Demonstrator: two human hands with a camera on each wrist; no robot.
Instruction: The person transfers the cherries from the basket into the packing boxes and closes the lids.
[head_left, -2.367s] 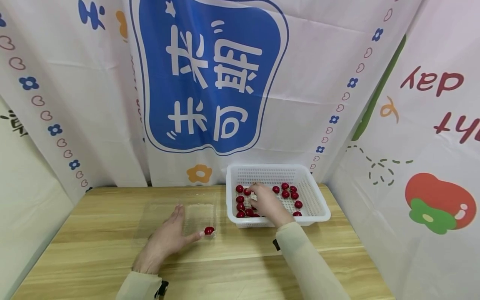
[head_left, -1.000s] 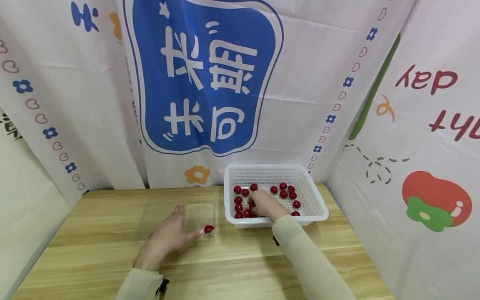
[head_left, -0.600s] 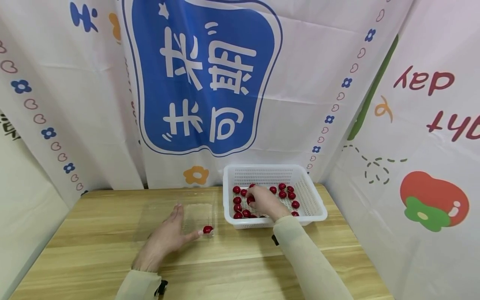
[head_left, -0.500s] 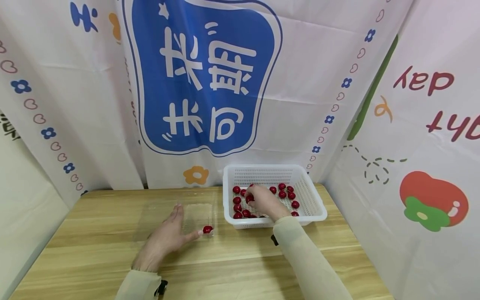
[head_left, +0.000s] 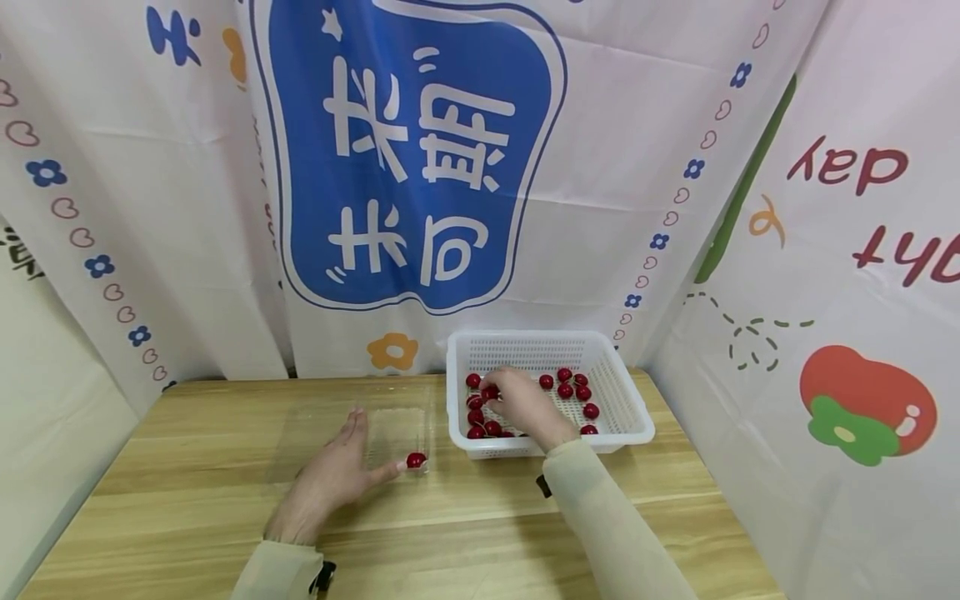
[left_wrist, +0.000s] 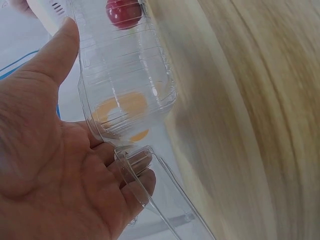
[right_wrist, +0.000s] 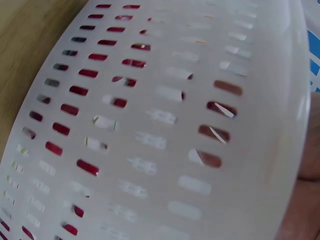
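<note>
My left hand point(head_left: 337, 475) rests at the near side of a clear plastic clamshell box point(head_left: 397, 421). Its fingers lie together and the thumb is spread along the rim. In the left wrist view, the fingertips show through the clear plastic point(left_wrist: 125, 65). One red cherry point(head_left: 416, 460) lies in the box's near right corner, by the thumb tip. My right hand point(head_left: 528, 408) reaches into the white perforated basket point(head_left: 637, 408), pinching a cherry point(head_left: 490, 392) between thumb and fingers. More cherries lie around it, and the hand covers part of them. The basket wall point(right_wrist: 165, 140) fills the right wrist view.
Both containers stand side by side on a wooden table point(head_left: 420, 542), the box left of the basket. Several cherries point(head_left: 573, 383) sit at the basket's right side. A printed cloth point(head_left: 405, 150) hangs behind the table and another stands at the right.
In the basket, my right hand has gone among the cherries and now moves slightly left with one at its fingertips. The left hand and the cherry in the box have stayed put.
</note>
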